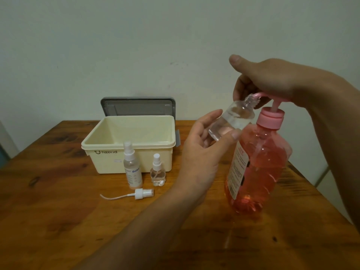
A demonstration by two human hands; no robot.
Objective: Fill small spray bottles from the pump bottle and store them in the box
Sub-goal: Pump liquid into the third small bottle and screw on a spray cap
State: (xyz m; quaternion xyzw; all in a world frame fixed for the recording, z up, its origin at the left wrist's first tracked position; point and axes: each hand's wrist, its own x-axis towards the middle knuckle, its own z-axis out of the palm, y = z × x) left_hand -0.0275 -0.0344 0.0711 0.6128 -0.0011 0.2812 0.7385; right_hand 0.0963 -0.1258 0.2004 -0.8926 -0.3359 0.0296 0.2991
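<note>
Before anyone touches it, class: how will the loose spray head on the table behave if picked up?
Probably very light: the spray head is small plastic. Its thin tube curves, so likely floppy. Lying sideways, it may roll.

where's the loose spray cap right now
Head view, left of centre: the loose spray cap lies on the table, just in front of the tall spray bottle.

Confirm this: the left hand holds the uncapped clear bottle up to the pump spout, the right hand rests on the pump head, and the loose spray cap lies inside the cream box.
Not quite. The head view shows the loose spray cap lying on the table in front of the cream box, not inside it. The rest stands.
</note>
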